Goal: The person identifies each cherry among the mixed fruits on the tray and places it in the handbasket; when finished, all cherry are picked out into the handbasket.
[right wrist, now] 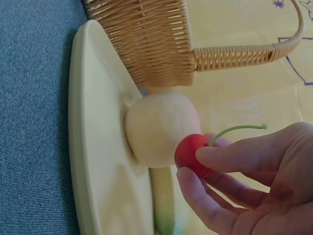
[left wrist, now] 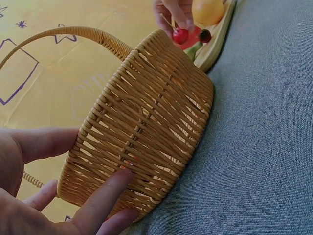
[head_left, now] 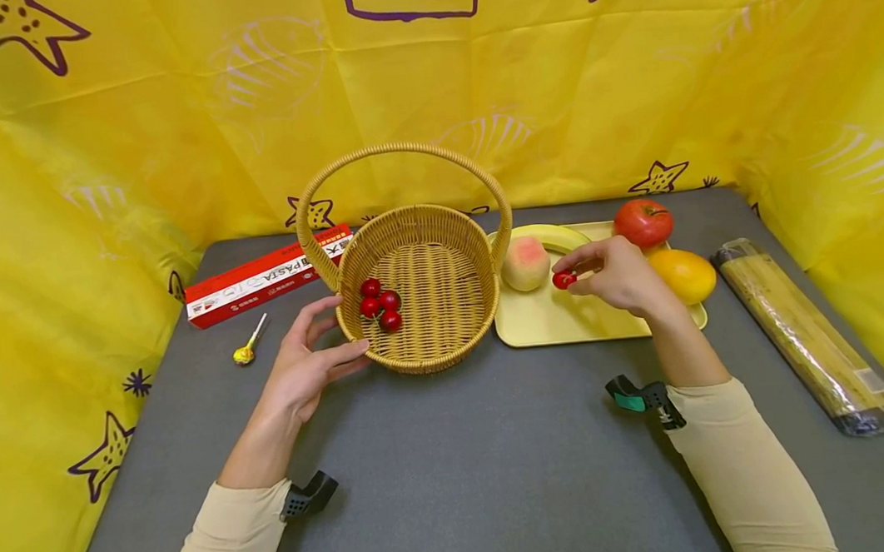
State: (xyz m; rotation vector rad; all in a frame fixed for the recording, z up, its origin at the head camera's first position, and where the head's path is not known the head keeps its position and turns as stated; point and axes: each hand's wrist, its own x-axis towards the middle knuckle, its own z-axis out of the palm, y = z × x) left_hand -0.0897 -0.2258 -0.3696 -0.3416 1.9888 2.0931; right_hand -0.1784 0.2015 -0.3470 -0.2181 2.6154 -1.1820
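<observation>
My left hand (head_left: 308, 370) rests against the left front side of a wicker basket (head_left: 432, 364). Its thumb and one finger touch the rim, while other straight fingers lie along the woven outer wall (left wrist: 142, 122). Several dark red cherries (head_left: 390, 320) sit in the left part of the basket, below the tall arched handle (head_left: 405, 148). Over a pale yellow tray (head_left: 542, 333), my right hand (head_left: 618, 279) pinches a red cherry (right wrist: 190, 154) between thumb and fingertips, its green stem (right wrist: 237, 128) sticking out. Just left of that cherry stands a peach (head_left: 526, 265).
On the tray lie a banana (head_left: 556, 237), a red apple (head_left: 643, 222) and a yellow mango (head_left: 684, 276). Right of it is a long clear-wrapped bundle (head_left: 812, 332). A red-and-white pasta box (head_left: 269, 277) and a lollipop (head_left: 245, 351) lie left of the basket. Yellow cloth hangs behind.
</observation>
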